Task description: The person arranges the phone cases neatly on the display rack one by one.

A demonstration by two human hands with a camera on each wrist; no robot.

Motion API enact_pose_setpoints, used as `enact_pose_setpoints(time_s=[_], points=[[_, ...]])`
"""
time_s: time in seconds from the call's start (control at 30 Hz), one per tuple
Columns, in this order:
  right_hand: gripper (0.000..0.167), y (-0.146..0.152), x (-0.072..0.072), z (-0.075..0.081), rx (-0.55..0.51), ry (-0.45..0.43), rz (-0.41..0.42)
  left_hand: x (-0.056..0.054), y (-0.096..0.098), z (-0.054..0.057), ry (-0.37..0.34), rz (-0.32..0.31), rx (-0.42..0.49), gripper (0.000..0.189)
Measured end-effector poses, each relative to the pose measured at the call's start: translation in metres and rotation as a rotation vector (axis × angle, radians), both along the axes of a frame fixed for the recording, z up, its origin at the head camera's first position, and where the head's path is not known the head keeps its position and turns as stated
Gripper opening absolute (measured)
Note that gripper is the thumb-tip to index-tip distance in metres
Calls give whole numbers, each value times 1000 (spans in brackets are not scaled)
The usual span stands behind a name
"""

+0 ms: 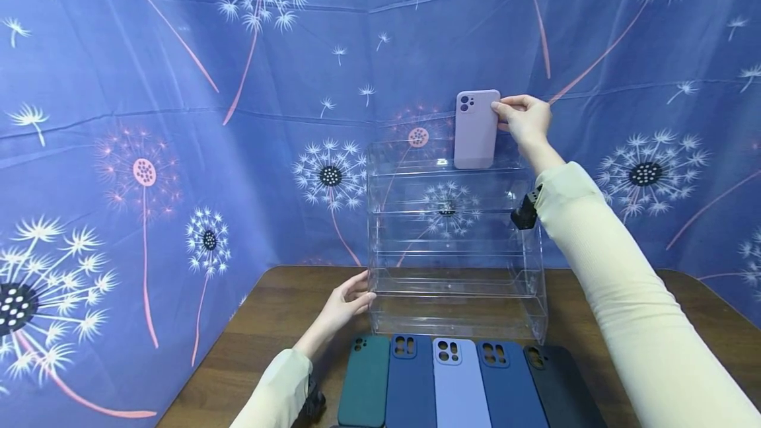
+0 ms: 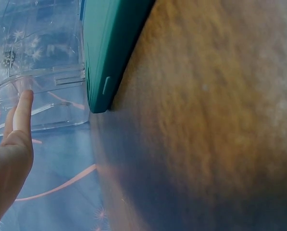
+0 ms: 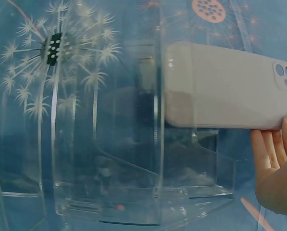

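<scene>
Across the near part of the brown wooden desk [image 1: 250, 349], a row of five phone cases lies side by side, camera cutouts toward the far edge. From the left edge toward the right come a green case [image 1: 364, 385], a dark blue case [image 1: 410, 388], a light periwinkle case [image 1: 460, 382], a second blue case [image 1: 511, 385] and a black case [image 1: 561, 385].

A little farther in, on the left edge's side, the left hand [image 1: 345, 301] reaches past the green case; its fingers are apart and fairly straight, touching the left side of a clear tiered rack [image 1: 452, 294] low down. The rack stands upright on the desk, just beyond the row and short of the far edge.

High above the desk, toward the right end of the rack's top tier, a pale lilac case [image 1: 475, 131] stands nearly upright, back outward, camera cutouts at its top. The right hand [image 1: 526, 117] pinches it by the upper right edge, thumb on the back. In the right wrist view the case's lower end shows through clear plastic; whether it rests on the tier I cannot tell.

Behind everything, past the desk's far corners, hangs a blue cloth [image 1: 333, 84] printed with dandelions.
</scene>
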State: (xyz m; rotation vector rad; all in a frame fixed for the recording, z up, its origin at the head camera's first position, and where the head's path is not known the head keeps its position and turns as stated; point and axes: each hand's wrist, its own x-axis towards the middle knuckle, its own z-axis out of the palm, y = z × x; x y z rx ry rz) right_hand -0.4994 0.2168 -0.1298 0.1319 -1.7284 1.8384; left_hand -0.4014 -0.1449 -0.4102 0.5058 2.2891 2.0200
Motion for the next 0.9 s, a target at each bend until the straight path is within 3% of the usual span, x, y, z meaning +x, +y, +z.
enact_pose_setpoints(time_s=[0.1, 0.3, 0.37, 0.53, 0.63, 0.9], points=[[17, 0, -1, -4, 50, -6, -41, 1, 0, -1, -3, -7, -1, 60], [33, -3, -3, -14, 406, -8, -300, 0, 0, -1, -6, -3, -6, 61], [35, -4, -2, -17, 498, -27, -350, -1, -1, 0, -4, 0, -9, 60], [45, -4, 1, -20, 601, -100, -199, -3, -2, 1, -3, -1, -15, 60], [47, -4, 2, -19, 604, -132, -111, -2, -2, 2, -6, -3, -14, 60], [41, -5, -12, -22, 582, -158, -203, 2, -1, 1, -24, -13, -8, 60]])
